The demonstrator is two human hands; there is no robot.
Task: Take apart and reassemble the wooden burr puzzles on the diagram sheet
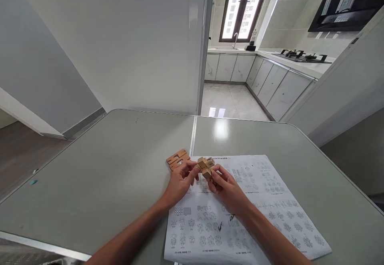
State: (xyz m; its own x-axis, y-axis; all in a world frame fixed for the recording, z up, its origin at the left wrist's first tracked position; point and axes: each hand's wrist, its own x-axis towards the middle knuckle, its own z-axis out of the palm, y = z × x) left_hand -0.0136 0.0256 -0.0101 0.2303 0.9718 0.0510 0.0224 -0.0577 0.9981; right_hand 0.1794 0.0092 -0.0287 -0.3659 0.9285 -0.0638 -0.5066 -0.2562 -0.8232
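A small wooden burr puzzle [205,166], made of crossing light-brown blocks, is held up between both hands over a printed sheet. My left hand [181,180] pinches its left end between thumb and fingers. On the opposite side, my right hand [223,185] grips the lower right block with thumb and forefinger. Several notched wooden pieces [177,159] lie side by side on the table just beyond my left hand. Beneath the hands spreads the large white instruction sheet [252,221], covered in small line diagrams with a few dark pen ticks.
The grey-green table [99,185] has a metal seam [193,135] running away from me near its middle. A tiny green scrap [33,182] lies near the left edge. Past the table, a doorway opens on a kitchen with white cabinets [229,67] and a gas hob [301,57].
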